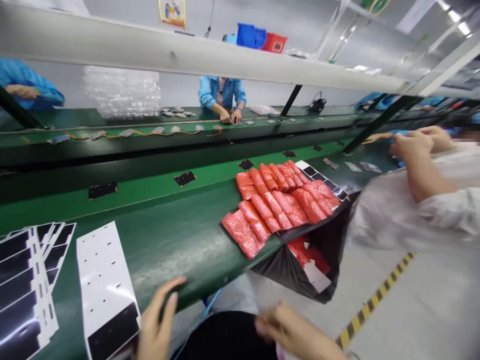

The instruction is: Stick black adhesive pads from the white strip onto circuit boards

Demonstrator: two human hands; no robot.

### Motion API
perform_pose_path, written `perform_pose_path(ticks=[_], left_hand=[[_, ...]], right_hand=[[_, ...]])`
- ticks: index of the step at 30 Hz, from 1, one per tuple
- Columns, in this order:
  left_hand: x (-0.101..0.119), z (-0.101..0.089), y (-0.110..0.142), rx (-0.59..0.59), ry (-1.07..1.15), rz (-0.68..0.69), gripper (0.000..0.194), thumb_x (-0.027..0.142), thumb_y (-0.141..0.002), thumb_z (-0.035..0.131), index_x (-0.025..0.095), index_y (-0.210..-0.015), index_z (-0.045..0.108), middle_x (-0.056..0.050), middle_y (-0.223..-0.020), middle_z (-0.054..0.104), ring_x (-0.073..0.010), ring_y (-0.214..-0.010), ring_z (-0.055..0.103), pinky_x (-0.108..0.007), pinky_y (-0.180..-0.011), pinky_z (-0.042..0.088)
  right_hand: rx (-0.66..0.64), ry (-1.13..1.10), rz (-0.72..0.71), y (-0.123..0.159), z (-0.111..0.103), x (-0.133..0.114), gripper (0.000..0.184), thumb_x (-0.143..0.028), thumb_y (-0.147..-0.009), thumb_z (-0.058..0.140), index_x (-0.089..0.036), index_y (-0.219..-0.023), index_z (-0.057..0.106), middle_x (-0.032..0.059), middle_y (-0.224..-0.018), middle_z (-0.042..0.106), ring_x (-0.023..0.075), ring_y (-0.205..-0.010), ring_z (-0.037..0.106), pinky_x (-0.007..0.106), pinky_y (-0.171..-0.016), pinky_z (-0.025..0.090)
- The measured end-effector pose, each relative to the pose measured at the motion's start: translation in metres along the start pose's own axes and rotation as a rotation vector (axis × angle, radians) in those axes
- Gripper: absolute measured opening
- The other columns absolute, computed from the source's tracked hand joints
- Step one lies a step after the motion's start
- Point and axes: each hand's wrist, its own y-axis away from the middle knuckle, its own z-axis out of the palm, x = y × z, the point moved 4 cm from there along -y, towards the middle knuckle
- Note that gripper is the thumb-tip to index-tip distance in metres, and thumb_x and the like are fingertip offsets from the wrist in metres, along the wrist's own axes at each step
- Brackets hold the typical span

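Nearest the camera are the two hands, both blurred by motion and cut off below the fingers or wrist. The left hand is open, its thumb and fingers spread well apart; whether it touches the white sheet just left of it is hard to tell. The right hand has its fingers curled in; the blur hides whether they grip anything. Between the hands is a rounded black surface, cut off below and too dark to identify.

Left of that sheet, black-panelled sheets overlap on the green counter, running out of view. Beyond the right hand lie red wrapped packets, their contents hidden. A black bag hangs beside them, its inside only partly visible. Farther right, a person's forearms are raised.
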Motion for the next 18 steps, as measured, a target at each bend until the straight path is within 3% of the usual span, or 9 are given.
perform_pose_path(ticks=[3, 5, 7, 9, 12, 14, 16, 18], left_hand=[[0.035, 0.069, -0.015, -0.353, 0.012, 0.218, 0.032, 0.032, -0.099, 0.048, 0.027, -0.122, 0.070, -0.007, -0.132, 0.071, -0.0258, -0.129, 0.063, -0.044, -0.111, 0.050], [0.051, 0.098, -0.025, -0.493, -0.058, 0.360, 0.041, 0.021, -0.099, 0.043, 0.024, -0.136, 0.062, -0.008, -0.144, 0.063, -0.0239, -0.142, 0.051, -0.046, -0.117, 0.045], [0.060, 0.116, -0.039, -0.536, -0.120, 0.427, 0.054, 0.009, -0.094, 0.036, 0.021, -0.145, 0.052, -0.009, -0.152, 0.055, -0.0215, -0.147, 0.043, -0.048, -0.120, 0.040], [0.067, 0.129, -0.057, -0.542, -0.144, 0.453, 0.068, -0.001, -0.085, 0.036, 0.020, -0.150, 0.045, -0.009, -0.156, 0.050, -0.0202, -0.150, 0.039, -0.049, -0.124, 0.033], [0.078, 0.147, -0.082, -0.566, -0.152, 0.484, 0.079, -0.002, -0.072, 0.050, 0.021, -0.148, 0.046, -0.009, -0.157, 0.048, -0.0255, -0.151, 0.035, -0.056, -0.128, 0.016], [0.082, 0.154, -0.095, -0.558, -0.157, 0.457, 0.068, 0.002, -0.073, 0.058, 0.022, -0.138, 0.054, -0.011, -0.147, 0.058, -0.0310, -0.146, 0.041, -0.062, -0.126, 0.014], [0.079, 0.153, -0.101, -0.525, -0.152, 0.380, 0.040, 0.010, -0.081, 0.059, 0.019, -0.120, 0.063, -0.015, -0.128, 0.066, -0.0347, -0.132, 0.052, -0.065, -0.119, 0.025], [0.071, 0.144, -0.101, -0.496, -0.121, 0.282, 0.017, 0.020, -0.090, 0.058, 0.016, -0.104, 0.065, -0.016, -0.111, 0.070, -0.0349, -0.115, 0.062, -0.061, -0.108, 0.040]], right_hand=[[0.524, 0.177, -0.056, -0.035, -0.037, 0.005, 0.033, -0.037, -0.103, 0.047, -0.020, -0.123, 0.068, 0.0160, -0.115, 0.071, 0.0296, -0.100, 0.072, 0.045, -0.090, 0.059], [0.697, 0.365, -0.071, -0.068, -0.039, 0.004, 0.038, -0.032, -0.100, 0.052, -0.012, -0.132, 0.059, 0.0253, -0.130, 0.061, 0.0359, -0.110, 0.067, 0.052, -0.090, 0.058], [0.678, 0.482, -0.108, -0.092, -0.031, 0.006, 0.037, -0.017, -0.095, 0.053, -0.008, -0.131, 0.056, 0.0291, -0.130, 0.057, 0.0385, -0.112, 0.065, 0.052, -0.088, 0.060], [0.572, 0.514, -0.180, -0.100, -0.029, 0.010, 0.037, -0.004, -0.087, 0.050, -0.008, -0.123, 0.059, 0.0255, -0.118, 0.063, 0.0362, -0.106, 0.067, 0.048, -0.085, 0.061], [0.442, 0.489, -0.301, -0.092, -0.056, 0.011, 0.038, 0.000, -0.077, 0.051, -0.013, -0.111, 0.063, 0.0152, -0.103, 0.068, 0.0285, -0.095, 0.069, 0.039, -0.083, 0.062], [0.348, 0.405, -0.376, -0.088, -0.085, 0.006, 0.038, -0.003, -0.075, 0.054, -0.016, -0.110, 0.064, 0.0102, -0.103, 0.068, 0.0235, -0.094, 0.069, 0.034, -0.086, 0.061], [0.282, 0.267, -0.455, -0.088, -0.110, -0.005, 0.039, -0.005, -0.077, 0.055, -0.018, -0.113, 0.063, 0.0081, -0.105, 0.068, 0.0212, -0.096, 0.069, 0.033, -0.088, 0.060], [0.356, 0.154, -0.505, -0.092, -0.126, -0.020, 0.039, -0.007, -0.085, 0.053, -0.018, -0.121, 0.062, 0.0103, -0.112, 0.068, 0.0227, -0.104, 0.068, 0.037, -0.092, 0.059]])
